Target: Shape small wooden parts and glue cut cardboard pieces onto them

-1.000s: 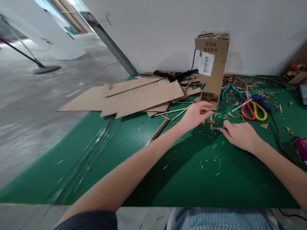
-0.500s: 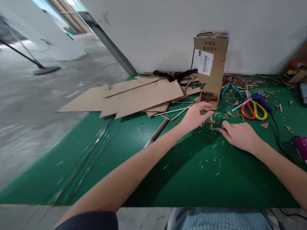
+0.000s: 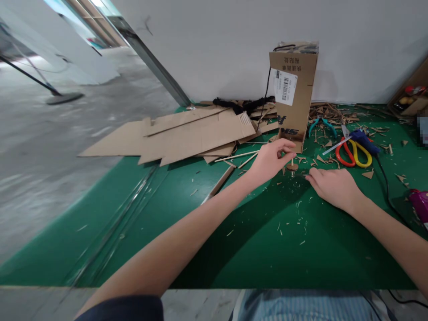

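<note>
My left hand (image 3: 272,157) pinches the top of a short wooden stick that stands upright through a small brown disc (image 3: 292,167). The disc hangs just below my fingertips, in front of the tall cardboard box (image 3: 296,98). To its right, my right hand (image 3: 331,185) is closed around a thin blade (image 3: 301,175), which is blurred and points left toward the lower end of the stick. Most of the blade's handle is hidden in my fingers. Small pale shavings lie on the green table (image 3: 254,249) below both hands.
Flat cardboard sheets (image 3: 194,133) and thin sticks (image 3: 239,155) lie left of the box. To the right are teal pliers (image 3: 323,125), red-and-yellow scissors (image 3: 354,154), a blue glue gun (image 3: 364,140) with a cable, and cardboard scraps. A purple object (image 3: 419,205) sits at the right edge.
My left hand has shifted slightly left with the stick and disc. The blade in my right hand has moved up a little and looks more blurred.
</note>
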`<state>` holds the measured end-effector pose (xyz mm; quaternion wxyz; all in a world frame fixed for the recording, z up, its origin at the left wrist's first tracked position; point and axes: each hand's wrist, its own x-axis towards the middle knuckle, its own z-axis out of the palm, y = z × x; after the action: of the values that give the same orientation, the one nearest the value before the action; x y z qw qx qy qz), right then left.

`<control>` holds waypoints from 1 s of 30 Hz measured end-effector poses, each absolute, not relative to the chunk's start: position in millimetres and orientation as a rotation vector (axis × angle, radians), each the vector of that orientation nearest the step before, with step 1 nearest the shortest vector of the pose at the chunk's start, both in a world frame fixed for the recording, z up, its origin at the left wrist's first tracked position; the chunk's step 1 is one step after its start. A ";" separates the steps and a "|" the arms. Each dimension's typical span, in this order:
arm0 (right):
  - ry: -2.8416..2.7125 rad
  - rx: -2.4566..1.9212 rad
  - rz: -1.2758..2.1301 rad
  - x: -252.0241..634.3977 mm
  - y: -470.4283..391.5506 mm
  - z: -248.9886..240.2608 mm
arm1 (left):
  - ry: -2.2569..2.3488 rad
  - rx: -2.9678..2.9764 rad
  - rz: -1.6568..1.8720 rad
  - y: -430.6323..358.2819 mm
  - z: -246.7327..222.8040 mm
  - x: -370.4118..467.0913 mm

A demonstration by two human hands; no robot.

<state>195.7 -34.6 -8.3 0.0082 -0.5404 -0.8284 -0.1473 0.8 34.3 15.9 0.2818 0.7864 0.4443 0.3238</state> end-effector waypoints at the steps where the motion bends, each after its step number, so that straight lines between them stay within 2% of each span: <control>1: -2.571 -1.695 -0.472 195.1 -33.6 -9.6 | 1.193 2.122 0.878 34.4 16.5 0.5; 25: -2.679 -1.821 -0.410 180.6 -35.5 -12.9 | 1.190 2.192 0.853 36.7 15.2 -0.4; 30: -2.627 -1.800 -0.488 179.4 -37.1 -10.6 | 1.210 2.203 0.858 36.1 14.5 0.2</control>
<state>179.4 -37.1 -10.6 -0.0402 -0.5583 -0.8147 -0.1514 0.2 36.1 14.5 0.2404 0.8052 0.4421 0.3136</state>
